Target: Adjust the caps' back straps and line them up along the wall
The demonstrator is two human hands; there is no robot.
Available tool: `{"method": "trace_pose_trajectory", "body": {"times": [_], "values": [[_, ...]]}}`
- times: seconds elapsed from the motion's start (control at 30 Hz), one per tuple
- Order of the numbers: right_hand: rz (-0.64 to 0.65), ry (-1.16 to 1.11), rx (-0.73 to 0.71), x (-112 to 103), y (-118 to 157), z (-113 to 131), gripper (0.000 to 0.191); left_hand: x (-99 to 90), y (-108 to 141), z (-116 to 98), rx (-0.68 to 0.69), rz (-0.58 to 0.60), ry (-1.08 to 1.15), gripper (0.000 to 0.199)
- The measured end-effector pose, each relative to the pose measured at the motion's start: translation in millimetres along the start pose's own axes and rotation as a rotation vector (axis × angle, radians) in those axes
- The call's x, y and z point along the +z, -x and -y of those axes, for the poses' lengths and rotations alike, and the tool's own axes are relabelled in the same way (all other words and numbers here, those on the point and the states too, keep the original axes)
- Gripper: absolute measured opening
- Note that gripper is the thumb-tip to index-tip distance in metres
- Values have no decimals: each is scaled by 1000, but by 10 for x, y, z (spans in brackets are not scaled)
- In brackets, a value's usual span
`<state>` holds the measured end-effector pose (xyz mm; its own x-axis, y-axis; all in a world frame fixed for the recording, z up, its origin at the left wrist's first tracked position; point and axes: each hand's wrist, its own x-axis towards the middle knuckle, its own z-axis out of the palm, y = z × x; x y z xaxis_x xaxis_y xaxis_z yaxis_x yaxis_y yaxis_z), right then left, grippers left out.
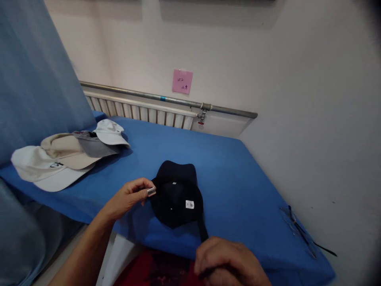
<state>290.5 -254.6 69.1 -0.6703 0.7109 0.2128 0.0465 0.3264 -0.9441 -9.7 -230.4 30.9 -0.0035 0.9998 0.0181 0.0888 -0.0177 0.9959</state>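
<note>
A dark navy baseball cap (169, 210) lies upside down on the blue-covered table, its brim (177, 171) toward the wall and its inside with a white label (189, 204) facing up. My left hand (132, 194) pinches the cap's silvery metal buckle (151, 192) at the left side of the opening. From the right side a dark strap (203, 230) runs down to my right hand (228, 258), whose fingers are closed around it near the table's front edge. The strap's far end is partly hidden by those fingers.
Several caps (70, 149) in white, beige and grey overlap at the left of the table (238, 190). Dark-framed glasses (300, 230) lie near the right edge. A radiator (143, 111) and pipe run along the wall; a blue curtain (38, 71) hangs at left.
</note>
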Motion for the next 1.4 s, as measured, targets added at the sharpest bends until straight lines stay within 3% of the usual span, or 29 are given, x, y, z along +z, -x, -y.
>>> {"method": "trace_pose_trajectory", "body": {"times": [0.2,0.33,0.47,0.67,1.1,1.4], "values": [[-95,-61,173,66,-476,-54,19,18,34,63,-62,79,160,15],[19,-139,250,204,-838,-134,16,55,25,112,-116,116,266,17],[63,-262,351,304,-1022,-223,15,53,15,170,-158,129,332,22],[102,-453,498,326,-1093,-357,12,53,7,261,-211,106,445,26],[200,-640,560,372,-1118,-525,14,105,-65,431,-154,116,536,25],[190,-681,548,377,-1093,-609,15,138,-73,568,-123,120,612,23]]}}
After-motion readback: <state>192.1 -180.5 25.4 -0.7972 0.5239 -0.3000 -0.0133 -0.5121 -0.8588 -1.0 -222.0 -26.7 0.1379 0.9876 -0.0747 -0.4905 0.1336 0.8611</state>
